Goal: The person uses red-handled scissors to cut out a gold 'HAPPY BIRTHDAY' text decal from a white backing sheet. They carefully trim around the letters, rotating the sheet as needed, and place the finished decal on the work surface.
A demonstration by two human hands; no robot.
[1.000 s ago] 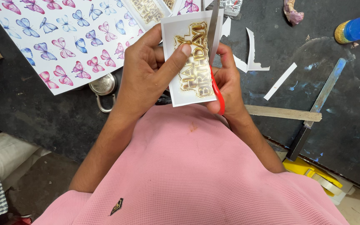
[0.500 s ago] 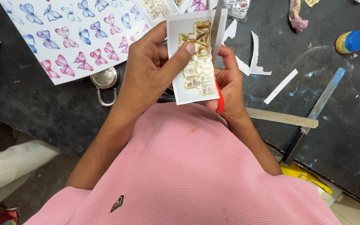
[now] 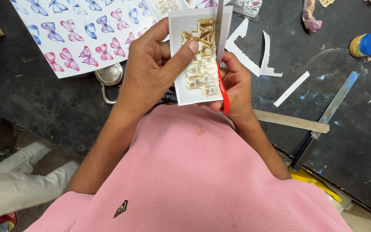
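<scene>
Head view, centre top of the frame: left hand (image 3: 151,77) pinches a white card with gold lettering (image 3: 198,60), thumb clamped on its face. Right hand (image 3: 237,92) is closed around red-handled scissors (image 3: 222,92), blade running up the card's right edge. White offcuts (image 3: 254,53) lie upper right, but lots of white border's left, so I'd say trimming is early on.

A craft workshop: paint-stained dark table (image 3: 344,141), paper offcuts (image 3: 254,53), butterfly sheet (image 3: 82,34).

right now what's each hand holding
Left hand: closed on the white card with gold lettering, thumb across its face.
Right hand: closed on the red-handled scissors, blade up along the card's right edge.
</scene>
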